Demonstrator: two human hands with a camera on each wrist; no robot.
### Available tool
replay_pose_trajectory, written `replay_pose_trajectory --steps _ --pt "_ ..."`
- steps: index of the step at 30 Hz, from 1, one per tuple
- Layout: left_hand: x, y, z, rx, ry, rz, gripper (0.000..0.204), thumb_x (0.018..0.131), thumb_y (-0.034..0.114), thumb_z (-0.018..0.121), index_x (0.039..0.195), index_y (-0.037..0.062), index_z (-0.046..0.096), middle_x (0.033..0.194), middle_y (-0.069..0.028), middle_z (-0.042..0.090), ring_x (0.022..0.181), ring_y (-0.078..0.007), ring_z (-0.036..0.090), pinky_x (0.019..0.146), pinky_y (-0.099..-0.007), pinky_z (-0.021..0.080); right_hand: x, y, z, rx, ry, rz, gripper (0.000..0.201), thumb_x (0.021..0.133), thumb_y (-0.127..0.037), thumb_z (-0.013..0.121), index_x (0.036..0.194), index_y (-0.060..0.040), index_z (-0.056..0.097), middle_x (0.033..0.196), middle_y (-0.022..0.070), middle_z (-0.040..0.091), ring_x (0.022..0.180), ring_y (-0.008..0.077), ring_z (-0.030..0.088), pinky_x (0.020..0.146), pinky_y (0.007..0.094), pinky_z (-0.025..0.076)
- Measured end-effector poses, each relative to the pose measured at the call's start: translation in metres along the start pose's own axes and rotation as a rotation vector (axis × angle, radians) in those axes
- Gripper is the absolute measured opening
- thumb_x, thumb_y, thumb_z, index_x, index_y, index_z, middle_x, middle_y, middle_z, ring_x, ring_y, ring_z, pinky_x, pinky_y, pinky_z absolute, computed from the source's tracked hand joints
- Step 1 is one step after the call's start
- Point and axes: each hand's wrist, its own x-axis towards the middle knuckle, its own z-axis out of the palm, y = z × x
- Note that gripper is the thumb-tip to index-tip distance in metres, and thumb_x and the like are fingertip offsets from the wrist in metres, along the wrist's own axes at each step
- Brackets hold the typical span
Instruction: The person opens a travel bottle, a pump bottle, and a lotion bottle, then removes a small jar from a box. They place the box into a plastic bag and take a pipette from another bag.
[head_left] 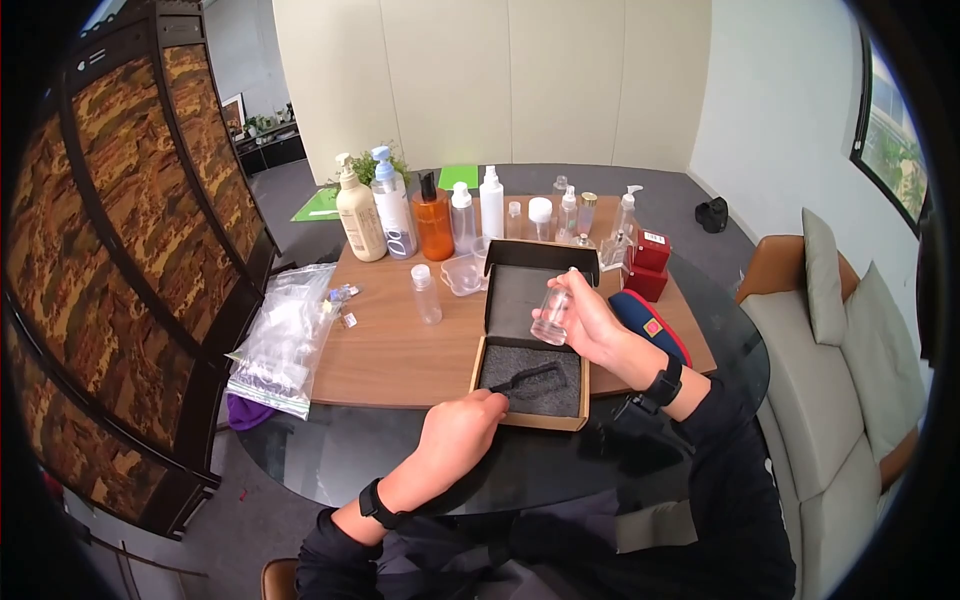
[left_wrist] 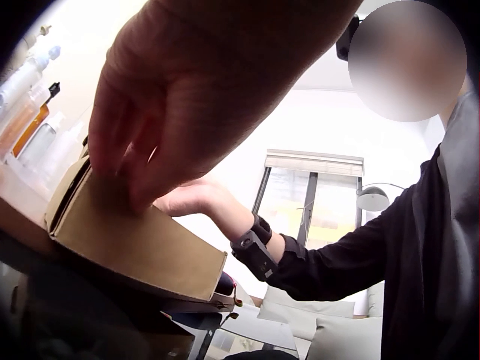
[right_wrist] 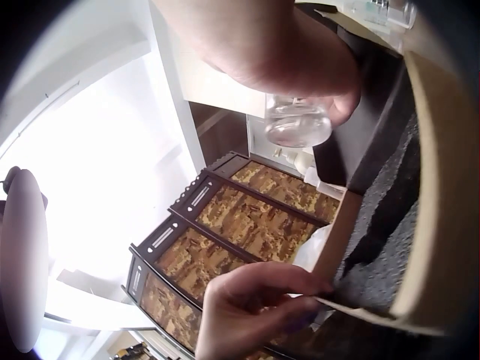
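Observation:
My right hand [head_left: 590, 322] grips a small clear bottle [head_left: 550, 326] above the box, its thick base pointing down toward the left; the fingers hide its upper part. In the right wrist view the bottle [right_wrist: 298, 126] shows below the palm. An open cardboard box [head_left: 583, 418] with a black-lined lid [head_left: 520, 262] stands at the table's front edge. Grey foam [head_left: 550, 397] with a dark, narrow cutout fills it. At the box's front left corner my left hand [head_left: 462, 432] pinches the wall between thumb and fingers, seen close up in the right wrist view.
A clear bottle [head_left: 426, 297] and a clear plastic dish [head_left: 462, 275] stand left of the box. Pump and spray bottles, including an amber one [head_left: 435, 232], line the back. Red boxes [head_left: 646, 268] and a blue case [head_left: 650, 325] lie right, plastic bags [head_left: 280, 335] left.

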Motion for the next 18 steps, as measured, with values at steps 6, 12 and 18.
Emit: replay_pose_trajectory --steps 6,12,18 --pt "0.015 0.005 0.006 0.008 -0.031 0.003 0.006 0.082 0.013 0.062 0.087 0.0101 0.064 0.080 -0.0078 0.064 0.075 -0.0309 0.063 0.061 -0.0407 0.051 -0.014 -0.020 0.024 0.102 -0.107 0.049 0.021 0.087 -0.031 0.056 0.099 -0.0130 0.052 0.080 0.0028 0.057 0.069 0.0185 0.061 0.060 0.0352 0.053" --pt "0.021 0.004 0.008 -0.017 -0.035 -0.007 0.007 0.083 0.014 0.062 0.088 0.0108 0.064 0.081 -0.0077 0.065 0.074 -0.0306 0.064 0.061 -0.0410 0.051 -0.009 -0.031 0.054 0.243 -0.323 -0.065 0.019 0.086 -0.029 0.055 0.082 -0.0107 0.051 0.070 0.0031 0.056 0.059 0.0173 0.056 0.053 0.0325 0.050" --pt "0.016 0.005 0.006 0.022 -0.063 0.007 0.008 0.083 0.013 0.061 0.090 0.0102 0.064 0.081 -0.0074 0.065 0.073 -0.0306 0.064 0.060 -0.0406 0.052 0.005 -0.020 0.067 0.191 -0.355 -0.124 0.020 0.088 -0.029 0.052 0.077 -0.0126 0.050 0.068 0.0022 0.054 0.058 0.0169 0.055 0.052 0.0316 0.047"
